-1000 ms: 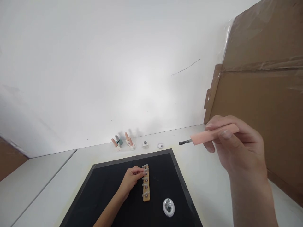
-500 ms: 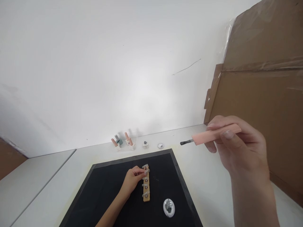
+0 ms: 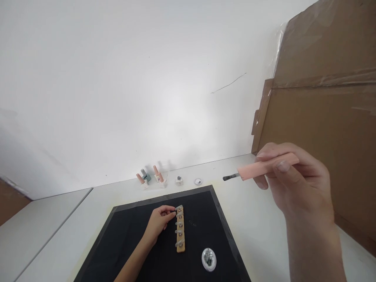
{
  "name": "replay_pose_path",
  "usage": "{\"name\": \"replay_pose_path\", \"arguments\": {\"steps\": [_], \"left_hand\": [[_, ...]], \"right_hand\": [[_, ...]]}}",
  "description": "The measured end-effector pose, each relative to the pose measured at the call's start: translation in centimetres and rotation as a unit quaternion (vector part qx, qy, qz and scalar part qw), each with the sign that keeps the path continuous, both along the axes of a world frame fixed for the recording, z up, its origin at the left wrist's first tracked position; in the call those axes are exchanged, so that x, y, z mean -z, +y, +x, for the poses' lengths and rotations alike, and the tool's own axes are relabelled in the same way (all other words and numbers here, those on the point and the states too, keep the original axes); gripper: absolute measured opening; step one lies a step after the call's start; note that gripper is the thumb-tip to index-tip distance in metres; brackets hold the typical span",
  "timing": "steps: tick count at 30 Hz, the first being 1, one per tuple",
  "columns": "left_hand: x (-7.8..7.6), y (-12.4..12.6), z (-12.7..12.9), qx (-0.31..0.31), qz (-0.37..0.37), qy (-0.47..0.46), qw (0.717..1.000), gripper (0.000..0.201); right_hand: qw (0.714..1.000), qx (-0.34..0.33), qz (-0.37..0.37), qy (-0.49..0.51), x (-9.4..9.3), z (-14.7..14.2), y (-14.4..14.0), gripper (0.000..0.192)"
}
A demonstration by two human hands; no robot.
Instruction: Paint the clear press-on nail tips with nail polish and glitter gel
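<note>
The pink-handled brush (image 3: 255, 169) is up in the air to the right of the black mat (image 3: 129, 223), its dark bristle end (image 3: 227, 178) pointing left and clear of everything. It is likely very light, with a hard, smooth handle that could roll or slip in moist fingers; the bristle end looks coated and should be soft and springy, easily bent and quick to smear, so the broad handle is the place to hold it. The right hand (image 3: 305, 188) does so, its grip closed around the handle with the thumb laid along the near side. On the mat, the left hand (image 3: 157, 223) brings thumb and forefinger to the far part of a tan strip (image 3: 181, 249) carrying a row of greyish nail tips (image 3: 179, 232); whether that grip pinches a tip or only rests beside it, I cannot tell. The tips seem thin, stiff and easily knocked askew, best taken by their edges, while the strip looks rigid and light enough to shift under a push. Nearer the viewer, right of the strip, sits an oval white piece (image 3: 209, 259) with a dark, shiny middle. Beyond the mat, on the white surface (image 3: 249, 223), stand several polish bottles (image 3: 161, 183), a small dark-topped bottle (image 3: 179, 181) and a round white piece (image 3: 198, 181).
</note>
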State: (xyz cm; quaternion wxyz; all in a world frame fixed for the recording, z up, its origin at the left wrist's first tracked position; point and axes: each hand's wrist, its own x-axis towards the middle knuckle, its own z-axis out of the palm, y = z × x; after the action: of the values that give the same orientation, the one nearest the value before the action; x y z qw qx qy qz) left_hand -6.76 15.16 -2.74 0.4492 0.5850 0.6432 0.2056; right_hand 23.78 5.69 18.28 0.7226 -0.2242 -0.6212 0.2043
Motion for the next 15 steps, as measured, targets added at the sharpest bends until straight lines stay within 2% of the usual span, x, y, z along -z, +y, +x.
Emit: {"name": "replay_pose_path", "arguments": {"steps": [8, 15], "left_hand": [[-1.6, 1.7, 0.3, 0.071, -0.029, 0.027, 0.997, 0.032], [-1.3, 2.1, 0.7, 0.1, -0.003, 0.035, 0.994, 0.031]], "right_hand": [[1.0, -0.007, 0.014, -0.008, 0.3, 0.2, 0.1, 0.011], [1.0, -0.006, 0.007, -0.015, 0.1, 0.2, 0.1, 0.012]]}}
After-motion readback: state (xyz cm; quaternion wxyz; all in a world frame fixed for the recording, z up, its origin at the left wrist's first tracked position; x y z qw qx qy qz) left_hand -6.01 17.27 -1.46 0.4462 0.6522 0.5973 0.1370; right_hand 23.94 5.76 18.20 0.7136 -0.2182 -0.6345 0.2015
